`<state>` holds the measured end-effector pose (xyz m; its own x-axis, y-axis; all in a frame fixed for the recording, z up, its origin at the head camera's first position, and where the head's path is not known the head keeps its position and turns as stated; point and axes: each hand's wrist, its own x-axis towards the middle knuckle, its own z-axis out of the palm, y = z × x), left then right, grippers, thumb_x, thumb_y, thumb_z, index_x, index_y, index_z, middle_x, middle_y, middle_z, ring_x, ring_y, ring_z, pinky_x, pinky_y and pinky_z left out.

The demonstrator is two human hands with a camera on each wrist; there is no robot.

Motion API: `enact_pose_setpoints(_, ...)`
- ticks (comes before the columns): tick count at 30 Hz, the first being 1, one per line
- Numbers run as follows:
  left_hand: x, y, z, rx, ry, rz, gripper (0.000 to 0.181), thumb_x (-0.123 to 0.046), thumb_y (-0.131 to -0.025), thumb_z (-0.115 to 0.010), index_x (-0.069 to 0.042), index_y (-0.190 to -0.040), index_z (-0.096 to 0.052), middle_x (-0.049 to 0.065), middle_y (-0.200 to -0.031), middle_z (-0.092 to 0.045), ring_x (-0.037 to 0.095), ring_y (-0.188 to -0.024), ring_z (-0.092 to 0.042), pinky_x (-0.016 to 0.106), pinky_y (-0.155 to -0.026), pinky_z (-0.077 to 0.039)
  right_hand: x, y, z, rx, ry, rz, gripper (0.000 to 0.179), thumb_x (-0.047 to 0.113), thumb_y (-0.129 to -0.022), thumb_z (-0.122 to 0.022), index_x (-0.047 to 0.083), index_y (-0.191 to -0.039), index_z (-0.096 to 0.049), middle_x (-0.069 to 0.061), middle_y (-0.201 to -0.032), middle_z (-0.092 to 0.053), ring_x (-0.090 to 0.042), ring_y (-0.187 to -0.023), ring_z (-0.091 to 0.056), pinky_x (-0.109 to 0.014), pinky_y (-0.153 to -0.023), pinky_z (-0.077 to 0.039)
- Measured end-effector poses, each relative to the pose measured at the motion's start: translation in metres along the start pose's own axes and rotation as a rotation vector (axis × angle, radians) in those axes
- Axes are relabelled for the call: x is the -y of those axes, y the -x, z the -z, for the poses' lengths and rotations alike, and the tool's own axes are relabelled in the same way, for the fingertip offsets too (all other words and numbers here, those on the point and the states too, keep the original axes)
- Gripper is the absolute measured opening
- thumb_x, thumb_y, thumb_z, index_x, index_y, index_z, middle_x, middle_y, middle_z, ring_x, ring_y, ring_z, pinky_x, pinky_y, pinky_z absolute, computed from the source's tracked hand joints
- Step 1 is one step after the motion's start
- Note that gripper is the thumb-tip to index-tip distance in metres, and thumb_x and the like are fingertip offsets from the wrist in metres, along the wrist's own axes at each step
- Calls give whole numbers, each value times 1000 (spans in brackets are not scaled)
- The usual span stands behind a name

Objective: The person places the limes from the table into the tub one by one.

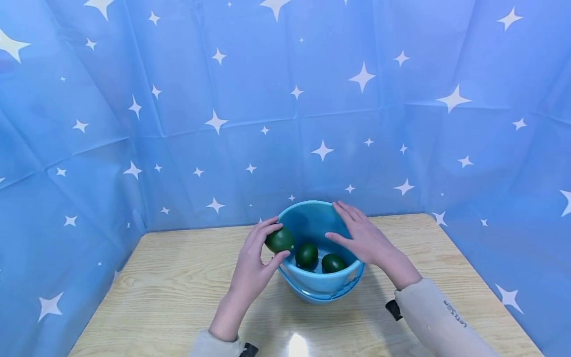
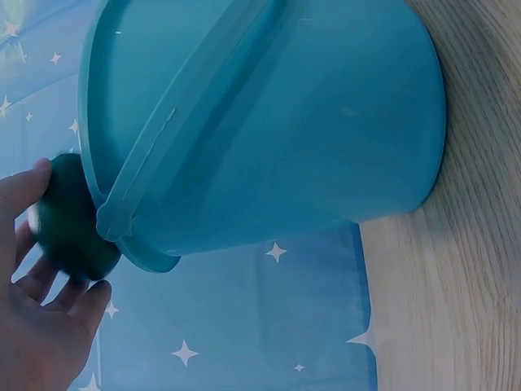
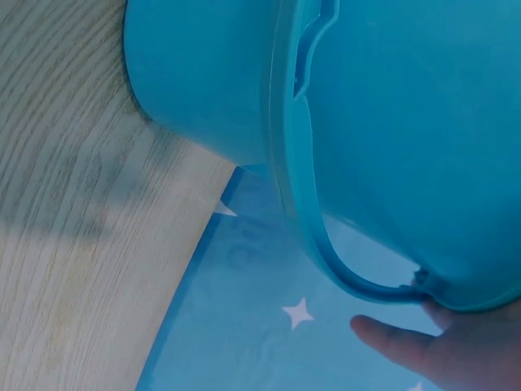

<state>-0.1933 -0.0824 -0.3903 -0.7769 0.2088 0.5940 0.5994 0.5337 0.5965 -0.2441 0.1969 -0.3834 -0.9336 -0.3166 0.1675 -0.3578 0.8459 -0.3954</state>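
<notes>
A light blue bucket (image 1: 323,283) stands upright on the table, its handle (image 3: 295,195) lowered along the near side. Two dark green avocados (image 1: 307,255) lie on the bottom inside it. My left hand (image 1: 252,270) holds a third avocado (image 1: 280,240) between thumb and fingers, at the left edge of the bucket's mouth. The left wrist view shows this avocado (image 2: 75,216) beside the rim, fingertips spread around it. On the other side, my right hand (image 1: 368,241) rests at the right rim with straight fingers, its thumb pointing across the opening.
A pale wood-grain tabletop (image 1: 178,277) lies under the bucket. A blue cloth (image 1: 250,99) with white stars hangs behind and along both sides. Black straps (image 1: 393,310) show at the light sleeves (image 1: 439,317).
</notes>
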Motion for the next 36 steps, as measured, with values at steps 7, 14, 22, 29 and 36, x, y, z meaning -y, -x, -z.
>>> enact_pose_setpoints(7, 0, 1, 2, -15, -26, 46, 52, -22, -89, -76, -19, -138, -56, -1, -150, -51, 30, -144, -43, 53, -109, -48, 0, 0, 1, -1, -2, 3, 84, 58, -97, -52, 12, -160, -20, -16, -166, -21, -45, -151, -19, -71, -115, -28)
enact_pose_setpoints(14, 4, 2, 7, -25, -48, 67, 53, -21, -88, -77, -17, -137, -57, -1, -149, -52, 26, -141, -47, 52, -108, -48, 2, 0, 1, -2, -1, 4, 84, 58, -97, -52, 12, -160, -20, -16, -166, -21, -45, -151, -19, -71, -115, -28)
enact_pose_setpoints(22, 13, 1, 18, -17, -78, 92, 53, -25, -91, -74, -16, -140, -55, 0, -150, -51, 27, -141, -47, 54, -110, -47, 1, 1, 2, 8, 4, 5, 84, 59, -98, -50, 11, -160, -19, -17, -166, -19, -46, -151, -19, -70, -116, -27)
enact_pose_setpoints(29, 27, -1, 32, 14, -230, 122, 56, -31, -93, -71, -17, -144, -52, 2, -152, -50, 29, -141, -46, 55, -112, -45, 3, 2, 4, 15, -12, 5, 85, 59, -98, -51, 11, -160, -20, -18, -165, -20, -47, -150, -19, -71, -115, -27)
enact_pose_setpoints(36, 39, -4, 44, 53, -407, 116, 60, -40, -94, -68, -18, -148, -49, 4, -152, -49, 30, -141, -46, 53, -111, -46, 4, 1, 6, 32, -31, 0, 85, 59, -98, -51, 11, -160, -18, -19, -166, -18, -47, -150, -17, -72, -115, -26)
